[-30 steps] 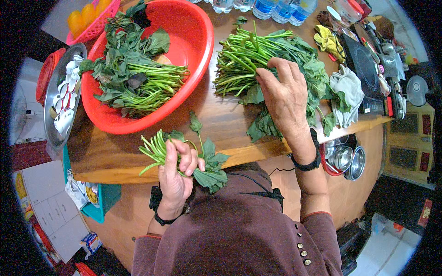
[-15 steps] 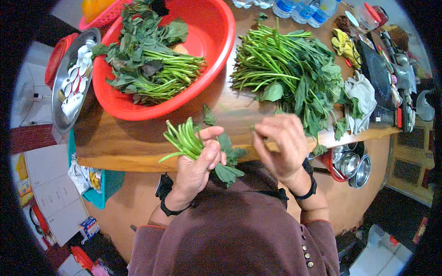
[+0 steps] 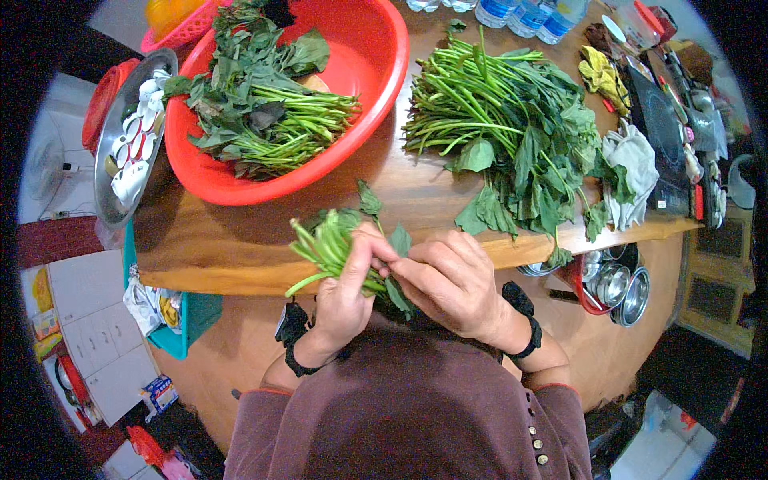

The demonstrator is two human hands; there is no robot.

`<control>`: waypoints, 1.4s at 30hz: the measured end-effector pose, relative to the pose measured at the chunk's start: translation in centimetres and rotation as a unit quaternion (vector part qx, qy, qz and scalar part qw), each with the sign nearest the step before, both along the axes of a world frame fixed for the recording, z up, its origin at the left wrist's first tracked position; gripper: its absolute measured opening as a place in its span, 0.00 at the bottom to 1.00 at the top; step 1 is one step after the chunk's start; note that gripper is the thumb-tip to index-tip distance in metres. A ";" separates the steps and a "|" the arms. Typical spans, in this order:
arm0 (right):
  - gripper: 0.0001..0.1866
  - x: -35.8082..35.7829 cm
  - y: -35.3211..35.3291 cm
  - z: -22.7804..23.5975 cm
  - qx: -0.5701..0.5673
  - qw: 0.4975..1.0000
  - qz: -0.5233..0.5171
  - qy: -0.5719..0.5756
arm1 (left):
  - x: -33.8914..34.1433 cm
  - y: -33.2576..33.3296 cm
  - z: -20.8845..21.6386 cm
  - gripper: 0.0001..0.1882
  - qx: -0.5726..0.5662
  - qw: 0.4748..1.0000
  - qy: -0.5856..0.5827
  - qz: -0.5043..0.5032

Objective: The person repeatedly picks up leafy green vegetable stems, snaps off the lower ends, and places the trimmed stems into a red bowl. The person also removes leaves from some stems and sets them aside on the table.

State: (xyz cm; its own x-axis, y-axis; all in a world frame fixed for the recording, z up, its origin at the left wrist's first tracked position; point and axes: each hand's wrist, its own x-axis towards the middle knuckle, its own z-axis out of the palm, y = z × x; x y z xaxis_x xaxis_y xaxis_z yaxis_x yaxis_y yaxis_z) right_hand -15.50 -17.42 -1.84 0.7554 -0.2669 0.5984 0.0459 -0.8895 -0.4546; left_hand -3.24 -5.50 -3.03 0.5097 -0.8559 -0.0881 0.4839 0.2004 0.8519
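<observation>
A small bunch of leafy greens [image 3: 326, 246] with cut stems pointing left is gripped in my left hand [image 3: 350, 286], above the table's near edge. My right hand [image 3: 454, 284] is closed in a pinch against the leafy end of that bunch, its fingertips meeting those of my left hand. What lies between the right fingertips is hidden. Beyond my right hand rests a large heap of the same greens [image 3: 496, 120], stems to the left and leaves hanging to the right. More greens [image 3: 280, 120] lie in a big red basin [image 3: 380, 96] at the far left.
A metal tray [image 3: 108, 188] with spoons stands left of the basin. Water bottles [image 3: 524, 18] line the far edge. At the right are a yellow cloth [image 3: 602, 76], a pale cloth [image 3: 630, 170] and a black cooktop [image 3: 658, 128]. Metal bowls [image 3: 614, 284] sit below the table's right side.
My right hand has moved left from beside the heap to the bunch, and its fingers now pinch there. My left hand still holds the bunch, slightly turned.
</observation>
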 end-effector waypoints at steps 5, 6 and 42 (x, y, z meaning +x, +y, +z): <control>0.15 -0.6 -4.8 0.7 -0.062 0.996 -0.062 0.033 | 1.2 0.4 -0.3 0.20 -0.052 0.997 0.032 0.048; 0.15 -0.5 -6.1 0.8 -0.085 0.991 -0.098 0.026 | 1.5 0.6 -0.3 0.21 -0.041 0.997 0.040 0.054; 0.14 -1.5 -2.7 -2.0 -0.087 0.995 0.000 0.056 | 0.8 -0.6 0.0 0.19 -0.018 0.998 0.050 0.037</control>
